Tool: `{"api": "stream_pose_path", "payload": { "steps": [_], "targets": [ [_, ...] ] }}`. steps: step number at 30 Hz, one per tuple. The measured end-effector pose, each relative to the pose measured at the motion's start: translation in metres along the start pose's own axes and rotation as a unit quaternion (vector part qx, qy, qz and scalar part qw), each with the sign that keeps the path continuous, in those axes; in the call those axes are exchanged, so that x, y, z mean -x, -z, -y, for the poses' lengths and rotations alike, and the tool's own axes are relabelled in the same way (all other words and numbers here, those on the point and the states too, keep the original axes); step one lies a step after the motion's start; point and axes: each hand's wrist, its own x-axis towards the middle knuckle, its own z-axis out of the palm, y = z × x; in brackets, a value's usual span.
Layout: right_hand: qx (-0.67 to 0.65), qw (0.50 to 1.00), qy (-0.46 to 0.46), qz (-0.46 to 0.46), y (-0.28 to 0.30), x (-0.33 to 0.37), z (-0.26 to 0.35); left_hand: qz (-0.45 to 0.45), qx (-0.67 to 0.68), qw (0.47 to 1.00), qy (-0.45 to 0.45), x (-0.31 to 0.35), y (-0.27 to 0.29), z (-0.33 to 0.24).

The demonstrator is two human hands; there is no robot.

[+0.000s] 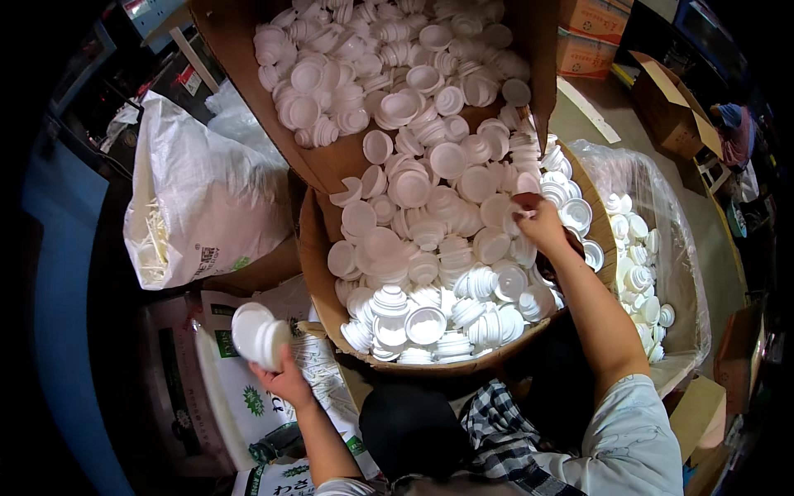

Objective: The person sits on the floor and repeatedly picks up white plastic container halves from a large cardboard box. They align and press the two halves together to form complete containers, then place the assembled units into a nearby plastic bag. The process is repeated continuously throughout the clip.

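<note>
My left hand (284, 382), low on the left, is closed on a few white round plastic caps (258, 332), held together above the sacks. My right hand (539, 223) is closed among the loose white caps (447, 223) near the right rim of a large cardboard box (322, 289). What its fingers grip is hard to make out; a small brown piece shows beside them. A second cardboard box (240, 74) lies tipped over the first, its mouth toward me. Caps spread from it into the lower box in one heap.
A white woven sack (207, 190) of thin white pieces stands at left, above printed sacks (252, 405). At right is a clear plastic bag (699, 289) of similar white caps. Orange boxes (589, 37) and an open carton (670, 107) stand farther back.
</note>
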Motion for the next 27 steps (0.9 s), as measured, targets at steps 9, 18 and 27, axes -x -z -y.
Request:
{"api": "stream_pose_path", "payload": {
  "steps": [9,18,27],
  "targets": [
    [0.327,0.933,0.146,0.043,-0.035,0.033,0.017,0.451,-0.246,0.765,-0.389,0.030,-0.140,-0.069],
    [0.006,0.995,0.096,-0.018,-0.017,0.022,0.012,0.254,0.086,0.963,-0.006,-0.006,-0.148,-0.097],
    [-0.436,0.886,-0.127,0.092,0.014,0.039,0.057,0.252,0.356,0.820,0.371,0.072,-0.185,-0.106]
  ]
}}
